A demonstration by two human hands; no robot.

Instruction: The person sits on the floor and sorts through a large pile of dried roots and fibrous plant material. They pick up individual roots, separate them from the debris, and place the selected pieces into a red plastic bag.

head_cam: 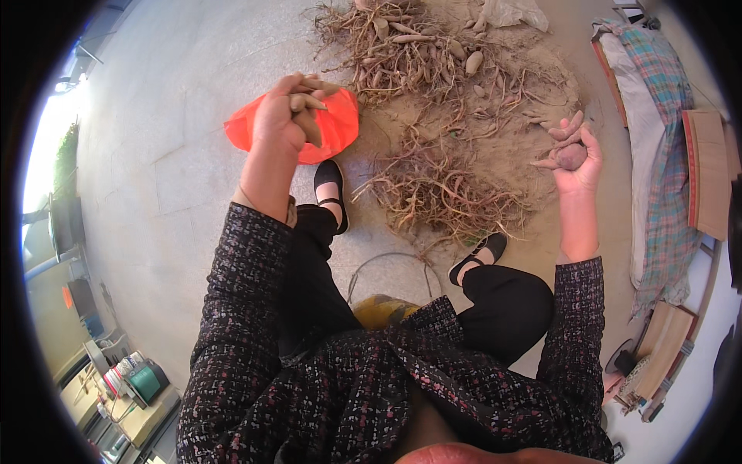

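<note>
Several small sweet potatoes [308, 124] are gripped in my left hand [278, 119], which is held over an orange-red plastic bag [331, 132] on the floor. My right hand [586, 165] is raised at the right with its fingers curled around more small sweet potatoes [571, 156], one of them round. Between the two hands lies a heap of dry sweet potato vines and thin roots [446, 188]. Farther off is a bigger pile of sweet potatoes with their stems and roots [414, 58], lying on loose soil [522, 75].
My shoes [330, 191] stand on the concrete floor [174, 145], either side of the near vines. A whitish plastic sheet [519, 13] lies beyond the pile. At the right are a plaid cloth [666, 75] and flattened cardboard [710, 174]. Boxes [145, 380] sit on a surface at lower left.
</note>
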